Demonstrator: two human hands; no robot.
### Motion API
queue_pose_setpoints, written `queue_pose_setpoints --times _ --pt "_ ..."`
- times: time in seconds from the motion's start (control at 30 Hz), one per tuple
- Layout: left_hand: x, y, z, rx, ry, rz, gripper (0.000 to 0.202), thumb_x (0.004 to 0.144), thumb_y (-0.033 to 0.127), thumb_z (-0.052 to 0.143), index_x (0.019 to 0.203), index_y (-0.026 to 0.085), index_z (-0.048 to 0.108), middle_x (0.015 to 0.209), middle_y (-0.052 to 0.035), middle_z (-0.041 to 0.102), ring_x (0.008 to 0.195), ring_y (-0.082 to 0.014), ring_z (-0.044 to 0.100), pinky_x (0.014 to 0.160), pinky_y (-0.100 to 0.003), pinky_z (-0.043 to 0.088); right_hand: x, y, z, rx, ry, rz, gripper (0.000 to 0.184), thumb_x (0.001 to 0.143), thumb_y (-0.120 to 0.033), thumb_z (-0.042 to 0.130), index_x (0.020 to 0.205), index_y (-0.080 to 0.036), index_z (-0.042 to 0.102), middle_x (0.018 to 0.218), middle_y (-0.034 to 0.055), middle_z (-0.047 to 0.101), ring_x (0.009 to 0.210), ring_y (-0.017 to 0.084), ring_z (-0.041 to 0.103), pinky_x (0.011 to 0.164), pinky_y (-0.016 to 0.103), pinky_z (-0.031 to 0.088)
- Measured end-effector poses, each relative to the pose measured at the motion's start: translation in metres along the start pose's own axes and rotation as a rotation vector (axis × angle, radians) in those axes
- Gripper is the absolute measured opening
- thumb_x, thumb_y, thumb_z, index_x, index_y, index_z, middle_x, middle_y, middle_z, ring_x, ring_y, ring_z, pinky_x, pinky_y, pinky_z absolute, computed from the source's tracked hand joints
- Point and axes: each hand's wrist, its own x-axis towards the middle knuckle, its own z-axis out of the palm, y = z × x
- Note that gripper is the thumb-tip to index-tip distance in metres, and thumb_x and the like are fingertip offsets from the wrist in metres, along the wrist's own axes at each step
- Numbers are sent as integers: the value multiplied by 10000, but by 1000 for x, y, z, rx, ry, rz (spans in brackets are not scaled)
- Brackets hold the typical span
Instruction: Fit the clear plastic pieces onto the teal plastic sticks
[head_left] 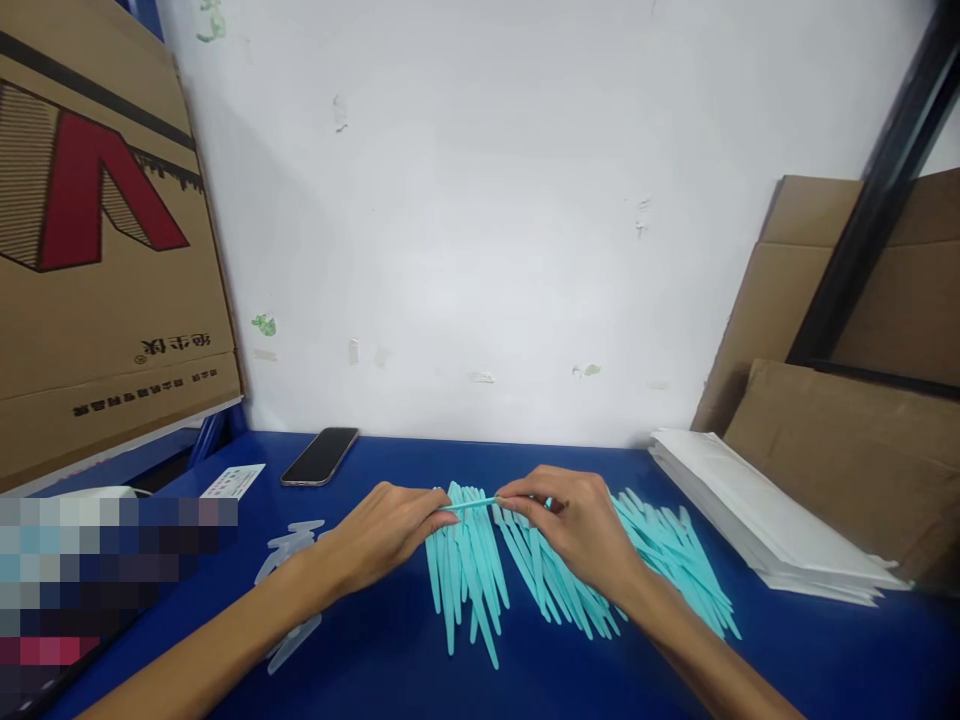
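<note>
A thin turquoise plastic stick (pixel 476 503) spans the space between my two hands, held nearly level. My left hand (pixel 397 525) pinches its left end between thumb and fingers. At the other end, my right hand (pixel 576 520) has thumb and fingertips closed on it. Below the stick lies a fanned pile of similar turquoise sticks (pixel 469 580). A second pile (pixel 559 590) sits partly under my right hand, and a third pile (pixel 682 565) lies beyond my right wrist. Translucent flat pieces (pixel 292 542) are scattered around my left forearm, which hides some of them.
On the blue table (pixel 405 650) a phone (pixel 321 457) and a white printed card (pixel 233 482) lie at back left. White envelope-like packets (pixel 780 520) are stacked at right, beside cardboard (pixel 847 460). A large printed carton (pixel 112 250) stands left; a white wall (pixel 480 220) rises behind.
</note>
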Motion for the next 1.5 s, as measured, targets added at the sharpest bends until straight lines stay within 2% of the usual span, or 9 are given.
queue_pose_setpoints --times 0.13,0.37,0.5,0.63,0.83,0.9,1.07,1.33,1.5 --pt "1 0 -1 24 15 10 366 1049 429 313 940 200 577 703 25 591 545 -133 489 541 -283 225 0 1 -6 -110 -33 -18 150 948 -299 599 959 -284 748 875 -23 747 755 126 673 641 228 491" --pt "3 7 -8 -18 43 9 343 1042 425 350 960 195 591 723 16 623 576 -133 533 555 -266 268 0 -4 -7 -623 -221 -177 209 997 -339 510 1128 -279 662 886 18 709 809 175 627 540 246 371" --pt "3 7 -9 -113 55 -41 322 1038 412 371 1003 201 613 747 18 639 594 -123 542 567 -244 311 -2 -4 2 -647 -218 -190 236 1020 -346 452 1125 -273 651 954 41 667 833 160 602 508 239 325" --pt "4 4 -8 -129 57 -66 321 1026 427 398 1006 208 633 723 21 649 593 -128 556 561 -238 332 -3 -6 4 -644 -205 -192 253 1030 -326 415 1064 -259 657 951 30 601 640 109 514 462 249 231" --pt "5 -10 -20 -115 164 -162 305 1021 356 396 1235 260 591 1130 -29 703 914 -183 660 772 -271 450 -1 -1 3 -723 -119 -69 272 1021 -314 411 948 -240 662 901 35 525 571 105 443 445 259 137" --pt "4 -18 -27 -75 91 -219 294 1002 351 417 1184 269 633 1125 -27 709 928 -201 660 764 -283 449 -1 5 2 -717 -102 9 304 1032 -332 376 967 -235 658 865 25 520 541 101 443 438 248 175" --pt "-3 -37 -38 61 -193 -387 251 922 384 500 839 240 687 791 -32 706 700 -216 633 570 -288 354 -1 13 -2 -686 -98 175 329 1041 -364 333 1035 -221 628 838 26 575 555 122 530 457 249 259" --pt "-19 -56 -43 -65 -430 -522 262 801 488 593 807 235 664 750 -48 698 661 -225 632 538 -285 368 0 19 -10 -758 -196 366 284 1020 -325 396 916 -200 628 758 51 649 667 204 646 506 268 263" --pt "-25 -59 -45 -121 -532 -597 180 725 397 633 789 229 649 746 -43 711 651 -225 640 500 -273 377 -1 22 -14 -807 -267 479 214 978 -327 499 955 -214 679 734 74 692 731 259 691 517 266 290"
